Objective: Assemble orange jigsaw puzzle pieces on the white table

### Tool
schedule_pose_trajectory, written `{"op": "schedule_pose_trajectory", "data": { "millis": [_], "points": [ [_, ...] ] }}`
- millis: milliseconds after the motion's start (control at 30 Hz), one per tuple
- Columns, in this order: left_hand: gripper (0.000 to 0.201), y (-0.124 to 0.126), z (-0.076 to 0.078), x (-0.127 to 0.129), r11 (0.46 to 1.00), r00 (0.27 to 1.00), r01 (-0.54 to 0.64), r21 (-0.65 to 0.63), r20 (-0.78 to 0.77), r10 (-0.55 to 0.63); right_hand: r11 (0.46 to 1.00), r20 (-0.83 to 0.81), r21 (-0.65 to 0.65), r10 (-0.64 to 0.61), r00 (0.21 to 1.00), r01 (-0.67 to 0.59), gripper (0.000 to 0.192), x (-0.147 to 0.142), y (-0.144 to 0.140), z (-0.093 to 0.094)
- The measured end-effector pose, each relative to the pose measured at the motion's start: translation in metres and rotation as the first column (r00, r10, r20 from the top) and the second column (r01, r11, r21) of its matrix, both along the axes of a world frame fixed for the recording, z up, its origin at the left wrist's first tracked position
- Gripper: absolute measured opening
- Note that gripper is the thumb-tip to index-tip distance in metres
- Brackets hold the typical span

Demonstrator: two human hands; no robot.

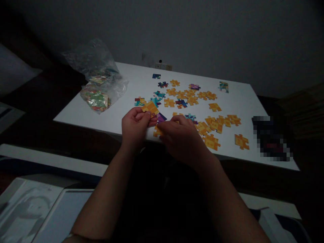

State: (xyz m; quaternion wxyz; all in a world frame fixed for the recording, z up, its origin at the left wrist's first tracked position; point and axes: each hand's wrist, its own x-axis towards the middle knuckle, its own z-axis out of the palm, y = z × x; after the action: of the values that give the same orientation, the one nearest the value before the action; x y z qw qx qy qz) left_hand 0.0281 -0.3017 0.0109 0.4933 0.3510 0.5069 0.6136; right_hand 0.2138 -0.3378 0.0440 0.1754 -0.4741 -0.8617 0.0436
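My left hand (135, 126) is closed on a yellow jigsaw puzzle piece (151, 108), pinched between thumb and fingers above the table's front edge. A purple piece (161, 117) shows beside its fingertips; whether it is held or lies below, I cannot tell. Close on the right, my right hand (181, 135) has its fingers bent together, with a yellow puzzle piece (157, 131) sticking out at their tips. Many loose yellow pieces (212, 141) lie to its right. Behind the hands are more pieces, among them a teal one (159, 95) and a dark blue one (181, 103).
The white table (111, 116) stands against a grey wall. A clear plastic bag (98, 96) with more pieces inside sits at its left end. A blurred-out dark object (272, 140) lies at the right edge. Wall sockets (163, 66) show behind. An open white box (48, 206) is at lower left.
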Motion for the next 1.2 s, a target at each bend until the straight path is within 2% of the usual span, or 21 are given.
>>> {"op": "schedule_pose_trajectory", "data": {
  "millis": [100,200,400,467,567,600,633,667,700,767,800,833,900,1000,1200],
  "points": [
    [0.025,0.000,0.000,-0.001,1.000,0.999,0.012,0.006,0.039,-0.012,0.998,0.042,-0.054,0.025,0.999,-0.023,0.028,-0.015,0.004,0.000],
    [0.026,0.001,-0.002,-0.001,1.000,0.997,0.017,0.005,0.081,-0.018,0.996,0.061,-0.093,0.015,0.998,-0.009,0.027,-0.015,0.006,-0.002],
    [0.026,0.002,-0.004,-0.002,0.999,0.994,0.034,0.010,0.107,-0.035,0.994,0.062,-0.095,-0.053,0.997,0.059,0.054,-0.008,0.003,-0.003],
    [0.027,0.002,-0.006,-0.002,0.999,0.993,0.045,0.026,0.110,-0.048,0.992,0.021,-0.112,-0.058,0.998,0.060,0.057,-0.005,0.004,-0.004],
    [0.029,0.002,-0.008,-0.002,0.998,0.991,0.043,0.049,0.124,-0.048,0.978,-0.175,-0.206,-0.051,0.983,0.014,0.038,-0.003,0.007,-0.007],
    [0.030,0.002,-0.009,-0.001,0.998,0.990,0.041,0.054,0.134,-0.048,0.967,-0.299,-0.256,-0.083,0.951,0.004,0.028,-0.004,0.007,-0.008],
    [0.031,0.002,-0.009,-0.001,0.998,0.988,0.040,0.058,0.146,-0.048,0.949,-0.451,-0.316,-0.148,0.880,-0.002,0.017,-0.007,0.007,-0.010],
    [0.032,0.002,-0.009,0.000,0.997,0.986,0.039,0.062,0.159,-0.049,0.922,-0.606,-0.386,-0.242,0.757,-0.014,0.013,-0.011,0.007,-0.012],
    [0.032,0.002,-0.009,0.000,0.997,0.984,0.041,0.064,0.172,-0.052,0.889,-0.734,-0.456,-0.349,0.583,-0.042,0.021,-0.015,0.006,-0.014],
    [0.032,0.002,-0.008,0.000,0.997,0.981,0.051,0.061,0.186,-0.062,0.825,-0.831,-0.549,-0.520,0.198,-0.136,0.038,-0.026,0.003,-0.018],
    [0.032,0.001,-0.007,0.000,0.997,0.980,0.057,0.056,0.188,-0.066,0.808,-0.827,-0.560,-0.560,0.060,-0.182,0.043,-0.031,0.001,-0.020],
    [0.031,0.001,-0.006,0.000,0.997,0.980,0.062,0.052,0.187,-0.071,0.802,-0.818,-0.557,-0.575,-0.025,-0.215,0.045,-0.036,0.000,-0.021],
    [0.031,0.000,-0.005,-0.001,0.996,0.980,0.073,0.047,0.183,-0.081,0.802,-0.814,-0.544,-0.576,-0.079,-0.247,0.040,-0.042,0.000,-0.023],
    [0.030,0.000,-0.005,-0.002,0.995,0.982,0.087,0.044,0.167,-0.093,0.803,-0.817,-0.545,-0.573,-0.061,-0.241,0.034,-0.043,0.004,-0.028],
    [0.026,-0.001,-0.003,-0.003,0.994,0.986,0.109,0.022,0.128,-0.111,0.810,-0.826,-0.543,-0.563,-0.034,-0.222,0.037,-0.040,0.010,-0.040]
  ]
}}
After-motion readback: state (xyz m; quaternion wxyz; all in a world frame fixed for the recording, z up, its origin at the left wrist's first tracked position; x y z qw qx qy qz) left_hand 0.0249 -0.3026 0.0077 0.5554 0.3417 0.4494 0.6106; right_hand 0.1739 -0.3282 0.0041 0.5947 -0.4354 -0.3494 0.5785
